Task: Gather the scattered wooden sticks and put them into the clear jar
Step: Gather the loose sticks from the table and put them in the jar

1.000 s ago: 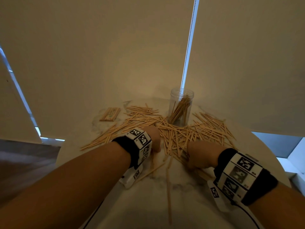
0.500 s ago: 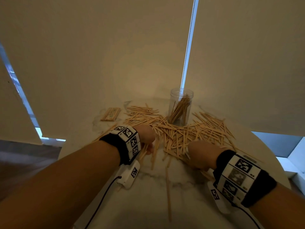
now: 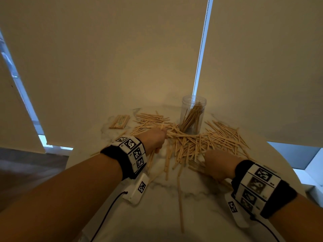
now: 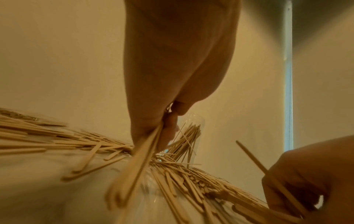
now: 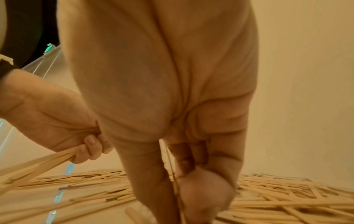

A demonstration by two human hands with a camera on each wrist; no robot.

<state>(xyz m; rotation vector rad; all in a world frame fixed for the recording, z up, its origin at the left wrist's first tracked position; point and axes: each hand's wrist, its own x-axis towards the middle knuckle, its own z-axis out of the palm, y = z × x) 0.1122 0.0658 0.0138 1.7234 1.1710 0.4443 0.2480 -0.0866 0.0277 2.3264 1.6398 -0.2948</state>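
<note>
1. Wooden sticks (image 3: 190, 145) lie in a loose fan across the middle and far half of the table (image 3: 201, 215), crossing at all angles. A few strays run toward the near edge, one long one pointing almost straight at it.
2. Clear jar (image 3: 192, 114) stands upright near the far edge, right of centre, open top, partly filled with leaning sticks. The pile wraps its base on three sides.
3. Left hand (image 3: 154, 138) is fisted round a bundle (image 4: 138, 163) of flat sticks; bundle axis runs down and back toward the near edge, lower ends splayed. Jar sits just beyond and right of this hand, so it's the nearer one for the drop.
4. Right hand (image 3: 218, 165) is down at the near-right fringe of the pile, fingers curled onto a stick or a few (image 4: 268, 174), one slanting up out of the fist. How many, can't tell.
5. Judgement: next move turns on tipping the left bundle vertical and lining it up with the jar mouth. The leaning sticks inside narrow the free opening, and splayed ends may catch the rim.
6. Small neat stack of sticks (image 3: 119, 121) sits apart at the far-left edge. Roller blinds (image 3: 122, 58) hang behind the table, clear of the path.
</note>
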